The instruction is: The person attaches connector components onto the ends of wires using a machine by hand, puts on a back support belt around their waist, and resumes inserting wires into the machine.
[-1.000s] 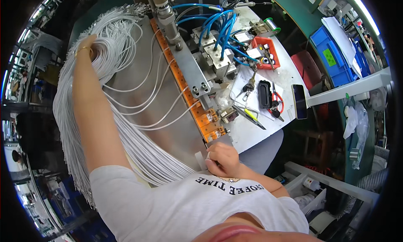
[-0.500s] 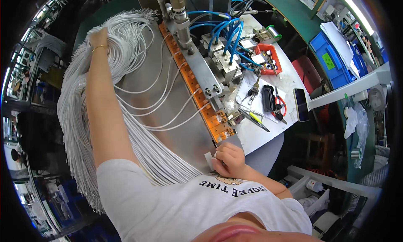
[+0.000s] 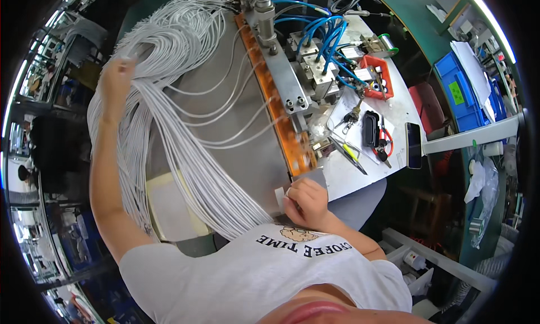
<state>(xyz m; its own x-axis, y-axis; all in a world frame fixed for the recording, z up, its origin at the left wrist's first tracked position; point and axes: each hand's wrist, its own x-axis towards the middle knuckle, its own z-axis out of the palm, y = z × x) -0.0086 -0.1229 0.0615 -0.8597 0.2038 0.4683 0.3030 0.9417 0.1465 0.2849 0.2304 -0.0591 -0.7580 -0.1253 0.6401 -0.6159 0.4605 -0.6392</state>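
Observation:
A large heap of white cables [image 3: 185, 34] lies looped at the far left of the metal work plate [image 3: 247, 172]. My left hand [image 3: 117, 79] is over the near left side of the heap, its fingers smeared by motion. From beside it a long bundle of cables [image 3: 208, 180] runs down toward my body. Several single cables curve right to an orange slotted fixture [image 3: 304, 162] under a metal press bar [image 3: 284, 88]. My right hand [image 3: 306, 203] is closed at the fixture's near end, beside a small white tab [image 3: 280, 198]; what its fingers hold, if anything, is hidden.
Blue air hoses [image 3: 323, 34] and metal blocks stand right of the fixture. Beyond are a red bin [image 3: 385, 79], tweezers [image 3: 350, 155], red-handled cutters [image 3: 387, 141] and a phone [image 3: 413, 145]. A yellow-edged pad [image 3: 177, 208] lies left of the bundle.
My left hand has come back nearer and slightly left, and its arm now bends out to the left. The bundle and pad beneath show more. My right hand stays by the fixture's end.

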